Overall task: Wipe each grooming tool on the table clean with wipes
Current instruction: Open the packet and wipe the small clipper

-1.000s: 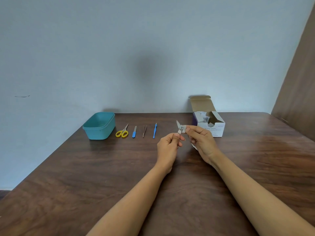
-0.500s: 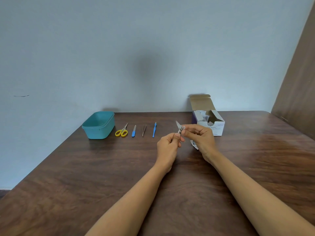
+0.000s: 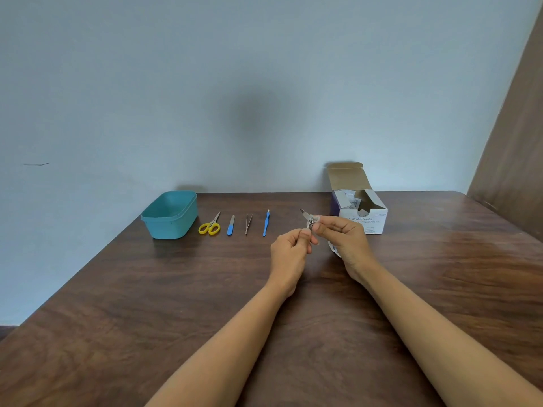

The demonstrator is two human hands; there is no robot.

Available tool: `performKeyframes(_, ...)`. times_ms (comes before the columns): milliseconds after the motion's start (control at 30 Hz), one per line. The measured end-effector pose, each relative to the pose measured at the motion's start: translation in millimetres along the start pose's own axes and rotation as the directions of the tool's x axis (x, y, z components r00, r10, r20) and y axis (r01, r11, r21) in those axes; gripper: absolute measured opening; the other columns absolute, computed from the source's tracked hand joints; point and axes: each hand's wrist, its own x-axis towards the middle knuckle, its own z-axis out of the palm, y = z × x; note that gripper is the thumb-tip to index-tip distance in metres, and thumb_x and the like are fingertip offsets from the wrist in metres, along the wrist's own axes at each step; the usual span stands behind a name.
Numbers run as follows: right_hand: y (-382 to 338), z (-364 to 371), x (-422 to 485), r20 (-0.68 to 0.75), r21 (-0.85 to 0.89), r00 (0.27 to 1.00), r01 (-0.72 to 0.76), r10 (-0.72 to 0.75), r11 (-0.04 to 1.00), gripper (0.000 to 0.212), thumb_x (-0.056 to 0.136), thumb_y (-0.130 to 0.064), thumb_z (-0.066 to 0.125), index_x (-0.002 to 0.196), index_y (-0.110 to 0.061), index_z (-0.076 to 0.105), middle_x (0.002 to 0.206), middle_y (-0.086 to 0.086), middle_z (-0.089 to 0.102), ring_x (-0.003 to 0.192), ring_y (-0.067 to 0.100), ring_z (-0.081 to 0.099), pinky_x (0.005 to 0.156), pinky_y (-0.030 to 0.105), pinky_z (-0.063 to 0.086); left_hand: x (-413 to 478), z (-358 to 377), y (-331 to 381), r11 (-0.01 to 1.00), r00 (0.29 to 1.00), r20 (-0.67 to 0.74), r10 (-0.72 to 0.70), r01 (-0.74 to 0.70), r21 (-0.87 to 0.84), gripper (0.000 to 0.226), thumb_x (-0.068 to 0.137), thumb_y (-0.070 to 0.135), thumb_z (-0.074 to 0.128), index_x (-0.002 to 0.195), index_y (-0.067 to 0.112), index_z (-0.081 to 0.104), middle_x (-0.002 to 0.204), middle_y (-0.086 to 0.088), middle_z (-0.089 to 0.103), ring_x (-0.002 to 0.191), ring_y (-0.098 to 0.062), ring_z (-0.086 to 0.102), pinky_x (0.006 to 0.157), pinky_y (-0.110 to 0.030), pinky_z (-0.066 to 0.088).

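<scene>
Pinching the nail clipper (image 3: 306, 218) above the middle of the surface (image 3: 117, 304), the left hand (image 3: 289, 254) is holding it while the right hand (image 3: 343, 236) is pressing a pinched wipe (image 3: 315, 219) against it. Scissors (image 3: 209, 226), file (image 3: 231, 225), tweezers (image 3: 248, 224) and a blue tool (image 3: 266, 223) are lying in a row far left.

Pale blue wall (image 3: 264, 83), dark wooden table (image 3: 117, 318)

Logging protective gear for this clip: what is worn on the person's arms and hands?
Nothing shows: left hand and right hand are gloveless, both forearms bare to the frame edge, no sleeves, watch or bracelet. Rings are too small to tell.
</scene>
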Motion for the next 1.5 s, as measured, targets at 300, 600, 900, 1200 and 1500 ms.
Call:
performKeyframes(300, -4, 4, 2, -0.05, 0.156, 0.979, -0.188, 0.198, 0.97, 0.014, 0.086, -0.012, 0.065, 0.078, -0.016, 0.075, 0.071, -0.006, 0.069, 0.064, 0.006, 0.041, 0.055, 0.018, 0.029, 1, 0, -2, 1.0, 1.0, -0.025, 0.002, -0.002, -0.028, 0.039, 0.098, 0.026, 0.051, 0.064, 0.027, 0.069, 0.053, 0.01, 0.055, 0.063, -0.01, 0.048, 0.066, -0.031, 0.04)
performKeyframes(600, -5, 9, 1, -0.059, 0.092, 0.975, -0.208, 0.214, 0.974, 0.012, 0.087, -0.009, 0.063, 0.081, -0.013, 0.073, 0.068, -0.006, 0.069, 0.063, 0.007, 0.042, 0.051, 0.017, 0.031, 0, -1, -1, 0.997, 1.0, -0.022, 0.005, -0.007, -0.077, 0.037, 0.099, 0.024, 0.05, 0.066, 0.025, 0.069, 0.055, 0.01, 0.056, 0.063, -0.008, 0.049, 0.069, -0.031, 0.041)
performKeyframes(900, -4, 3, 1, 0.038, 0.082, 0.98, -0.199, 0.197, 0.977, 0.028, 0.088, -0.011, 0.06, 0.066, -0.017, 0.075, 0.059, -0.007, 0.057, 0.063, 0.007, 0.039, 0.057, 0.023, 0.026, -2, -1, 3, 0.992, 1.0, 0.002, 0.011, -0.011, -0.129, 0.032, 0.098, 0.027, 0.053, 0.075, 0.015, 0.072, 0.058, 0.007, 0.062, 0.057, -0.005, 0.047, 0.059, -0.016, 0.041)
performKeyframes(1200, 9, -6, 9, 0.167, 0.14, 0.967, -0.214, 0.19, 0.967, 0.011, 0.079, -0.023, 0.068, 0.073, -0.014, 0.071, 0.062, -0.002, 0.057, 0.062, 0.016, 0.042, 0.058, 0.024, 0.028, -3, -4, 5, 0.989, 0.993, 0.114, 0.038, -0.022, -0.146, 0.025, 0.097, 0.021, 0.055, 0.085, 0.008, 0.074, 0.062, 0.006, 0.065, 0.056, -0.002, 0.049, 0.059, -0.015, 0.043)
performKeyframes(1500, 8, -17, 12, 0.245, 0.065, 0.94, -0.262, 0.239, 0.963, 0.031, 0.078, -0.024, 0.068, 0.097, 0.0, 0.068, 0.066, -0.001, 0.059, 0.063, 0.008, 0.049, 0.054, 0.016, 0.033, -4, -6, 6, 0.983, 0.984, 0.172, 0.052, -0.02, -0.182, 0.025, 0.097, 0.019, 0.054, 0.083, 0.01, 0.073, 0.058, 0.007, 0.062, 0.054, -0.001, 0.046, 0.058, -0.014, 0.041)
